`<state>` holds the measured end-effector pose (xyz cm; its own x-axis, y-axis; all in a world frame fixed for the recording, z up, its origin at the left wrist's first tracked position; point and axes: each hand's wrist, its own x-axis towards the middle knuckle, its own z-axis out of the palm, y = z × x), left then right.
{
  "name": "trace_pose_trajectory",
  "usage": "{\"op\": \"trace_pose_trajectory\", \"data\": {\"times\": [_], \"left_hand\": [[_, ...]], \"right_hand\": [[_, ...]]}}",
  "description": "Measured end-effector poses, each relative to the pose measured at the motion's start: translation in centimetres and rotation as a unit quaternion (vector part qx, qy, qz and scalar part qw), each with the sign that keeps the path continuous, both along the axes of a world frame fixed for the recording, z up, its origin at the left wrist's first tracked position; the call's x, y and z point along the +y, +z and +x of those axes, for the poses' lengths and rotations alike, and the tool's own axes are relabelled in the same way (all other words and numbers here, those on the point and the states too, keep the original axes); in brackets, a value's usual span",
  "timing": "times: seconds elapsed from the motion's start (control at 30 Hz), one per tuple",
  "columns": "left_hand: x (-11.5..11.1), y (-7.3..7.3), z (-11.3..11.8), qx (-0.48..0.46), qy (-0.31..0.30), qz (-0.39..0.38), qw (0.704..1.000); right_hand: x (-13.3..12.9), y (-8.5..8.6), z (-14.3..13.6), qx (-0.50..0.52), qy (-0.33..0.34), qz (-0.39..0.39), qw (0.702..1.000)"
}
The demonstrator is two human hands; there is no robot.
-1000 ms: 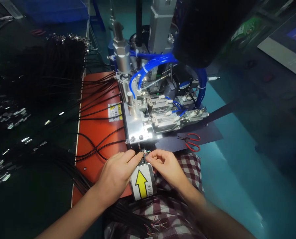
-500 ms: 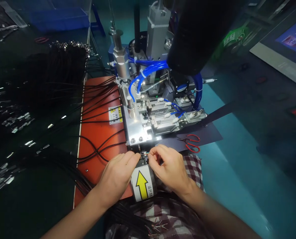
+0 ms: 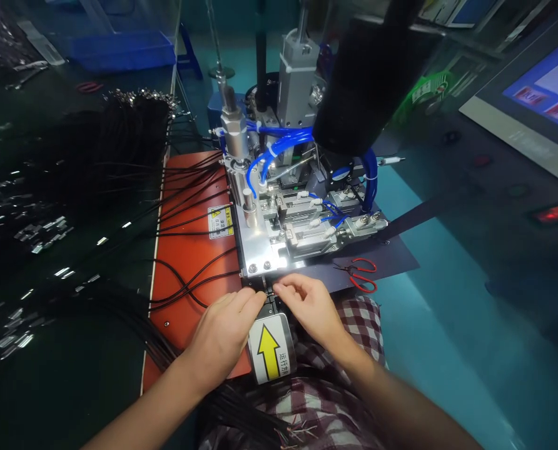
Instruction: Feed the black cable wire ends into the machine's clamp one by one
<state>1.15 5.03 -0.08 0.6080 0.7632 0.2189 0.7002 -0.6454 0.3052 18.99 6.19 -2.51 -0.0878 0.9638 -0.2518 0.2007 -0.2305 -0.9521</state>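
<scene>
My left hand (image 3: 225, 328) is closed at the near end of the machine, its thumb and fingers pressed together over the black track (image 3: 270, 306); what it holds is hidden. Close on its right, my right hand (image 3: 307, 303) has thumb and forefinger pinched at the same track, and anything between the tips is too small to tell. Below both hands is a white label with a yellow arrow (image 3: 269, 353). The metal machine (image 3: 260, 240) with blue air tubes (image 3: 288, 139) stands just beyond them. Black cables (image 3: 199, 275) run into its left side.
Red-handled snips (image 3: 364, 275) lie on the dark plate at the right. An orange board (image 3: 180, 250) is left of the machine. A cable bundle (image 3: 241, 406) with bare wire ends rests on my lap. A screen (image 3: 551, 94) stands at the upper right.
The small wire ends seen between my hands are no longer visible. My right hand has shifted slightly left with its fingers more drawn together. The camera view has shifted slightly.
</scene>
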Motion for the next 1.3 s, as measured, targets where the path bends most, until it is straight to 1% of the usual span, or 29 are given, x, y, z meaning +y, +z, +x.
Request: {"op": "trace_pose_trajectory", "data": {"times": [0.1, 0.2, 0.27, 0.33, 0.4, 0.5, 0.53, 0.6, 0.77, 0.93, 1.07, 1.17, 1.23, 1.3], "left_hand": [[0.1, 0.0, 0.1, 0.003, -0.001, -0.003, 1.000], [0.1, 0.0, 0.1, 0.005, 0.002, -0.004, 1.000], [0.1, 0.0, 0.1, 0.005, 0.002, -0.003, 1.000], [0.0, 0.0, 0.1, 0.003, 0.003, 0.001, 1.000], [0.0, 0.0, 0.1, -0.001, 0.003, 0.007, 1.000], [0.0, 0.0, 0.2, -0.004, 0.005, 0.005, 1.000], [0.0, 0.0, 0.2, -0.005, 0.006, 0.001, 1.000], [0.1, 0.0, 0.1, -0.005, 0.008, -0.008, 1.000], [0.1, 0.1, 0.1, -0.008, 0.012, -0.030, 0.999], [0.1, 0.2, 0.1, -0.023, 0.019, -0.049, 0.998], [0.2, 0.2, 0.0, -0.067, 0.022, -0.104, 0.992], [0.1, 0.4, -0.1, -0.106, 0.039, -0.139, 0.984], [0.1, 0.6, -0.2, -0.102, 0.054, -0.145, 0.983], [0.0, 0.8, -0.2, -0.073, 0.059, -0.135, 0.986]], "right_hand": [[-0.1, 0.2, -0.6, -0.012, -0.029, 0.032, 0.999], [-0.3, 0.5, -0.5, -0.072, -0.028, 0.097, 0.992], [-0.4, 0.6, -0.3, -0.094, -0.025, 0.107, 0.989], [-0.5, 0.5, -0.2, -0.060, -0.027, 0.067, 0.996], [-0.4, 0.2, -0.2, 0.019, -0.032, -0.008, 0.999], [0.1, -0.2, -0.2, 0.136, -0.035, -0.110, 0.984], [0.3, -0.3, -0.2, 0.161, -0.034, -0.132, 0.978], [0.4, -0.5, 0.0, 0.189, -0.035, -0.151, 0.970], [0.0, -1.1, 0.6, 0.182, -0.059, -0.133, 0.972], [-0.3, -0.8, 0.1, 0.144, -0.023, -0.087, 0.985], [-0.4, -0.8, -0.3, 0.117, -0.045, -0.063, 0.990], [-0.5, -1.0, -0.3, 0.090, -0.049, -0.044, 0.994], [-0.6, -1.2, -0.2, 0.088, -0.036, -0.049, 0.994], [-0.5, -1.1, -0.1, 0.096, -0.019, -0.062, 0.993]]}}
